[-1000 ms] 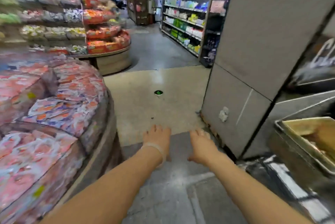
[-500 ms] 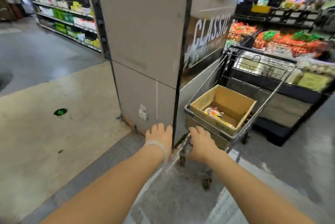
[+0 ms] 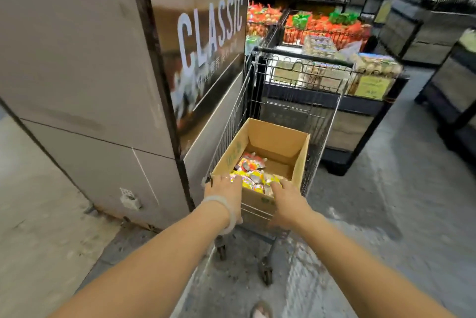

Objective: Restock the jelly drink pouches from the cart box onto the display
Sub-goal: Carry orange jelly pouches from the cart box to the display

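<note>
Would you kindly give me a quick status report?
Both hands, left hand and right hand, reaching into brown cardboard box. Yellow-red jelly pouches inside. Nothing blocking.

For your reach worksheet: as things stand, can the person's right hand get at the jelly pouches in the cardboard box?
Probably yes: the box is open-topped, and the right hand is already at its near edge beside the pouches.

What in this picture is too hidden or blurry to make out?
- Fingertips of both hands, left hand and right hand: they dip behind the box rim, so any grip is unclear.
- Pouches: partly covered by the hands; count unclear.
- Cart underside: blocked by the arms.
- Far shelves: blurred.
</note>
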{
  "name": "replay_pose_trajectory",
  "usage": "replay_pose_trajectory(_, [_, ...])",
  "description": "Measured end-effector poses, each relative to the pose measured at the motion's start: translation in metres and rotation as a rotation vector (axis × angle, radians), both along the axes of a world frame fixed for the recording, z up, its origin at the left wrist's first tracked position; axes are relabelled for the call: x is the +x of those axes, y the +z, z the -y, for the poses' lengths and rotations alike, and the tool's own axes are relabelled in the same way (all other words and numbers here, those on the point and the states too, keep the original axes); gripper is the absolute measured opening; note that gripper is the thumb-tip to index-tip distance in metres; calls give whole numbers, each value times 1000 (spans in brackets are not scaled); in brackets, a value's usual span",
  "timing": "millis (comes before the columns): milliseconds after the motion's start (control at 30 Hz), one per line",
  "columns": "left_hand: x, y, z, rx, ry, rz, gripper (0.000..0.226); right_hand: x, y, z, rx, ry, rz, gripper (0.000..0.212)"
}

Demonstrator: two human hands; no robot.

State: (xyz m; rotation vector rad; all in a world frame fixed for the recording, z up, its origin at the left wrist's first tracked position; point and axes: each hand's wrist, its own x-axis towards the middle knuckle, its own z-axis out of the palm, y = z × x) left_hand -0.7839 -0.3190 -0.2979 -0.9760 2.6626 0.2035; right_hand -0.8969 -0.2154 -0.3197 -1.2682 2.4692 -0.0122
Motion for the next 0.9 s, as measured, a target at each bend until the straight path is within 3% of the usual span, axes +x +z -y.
replay_pose_trajectory(100, [-47, -12, 34, -4, -3, 6, 91, -51, -13, 35, 5, -11, -3, 67])
replay_pose_trajectory(500, [-218, -61, 160, 86, 22, 45, 75, -215, -59, 157, 77, -13, 94, 81])
replay_pose_trajectory(733, [-279, -144, 220, 229, 39, 161, 69, -265, -150, 200, 180, -65, 233, 66])
replay_pose_trajectory(900, [-320, -220, 267, 365, 58, 276, 67, -292, -230, 237, 250, -190, 414, 73])
